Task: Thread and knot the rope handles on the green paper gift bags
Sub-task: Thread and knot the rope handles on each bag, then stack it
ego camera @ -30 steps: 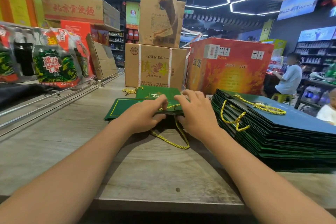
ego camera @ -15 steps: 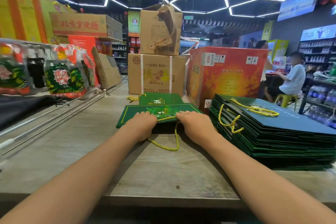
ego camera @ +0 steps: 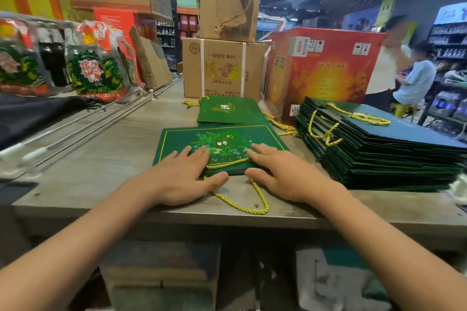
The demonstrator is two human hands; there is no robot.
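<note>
A flat green gift bag (ego camera: 222,139) with a gold border lies in front of me on the wooden counter (ego camera: 113,159). My left hand (ego camera: 184,177) rests flat on its near left corner, fingers straight. On the near right corner my right hand (ego camera: 280,174) lies flat the same way. A yellow rope handle (ego camera: 242,203) loops out from the bag's near edge between my thumbs, and a second strand (ego camera: 227,163) crosses the bag between my hands. Another folded green bag (ego camera: 227,111) with a yellow handle lies just behind.
A tall stack of flat green bags (ego camera: 379,154) with yellow handles on top sits at the right. Cardboard boxes (ego camera: 222,70) and a red carton (ego camera: 326,68) stand at the back. Packaged goods (ego camera: 96,68) line the left. People stand at the far right.
My hands have spread flat on the bag, having gripped its near edge before. The bag lies closer to me, and the rope loop reaches nearer the counter's front edge.
</note>
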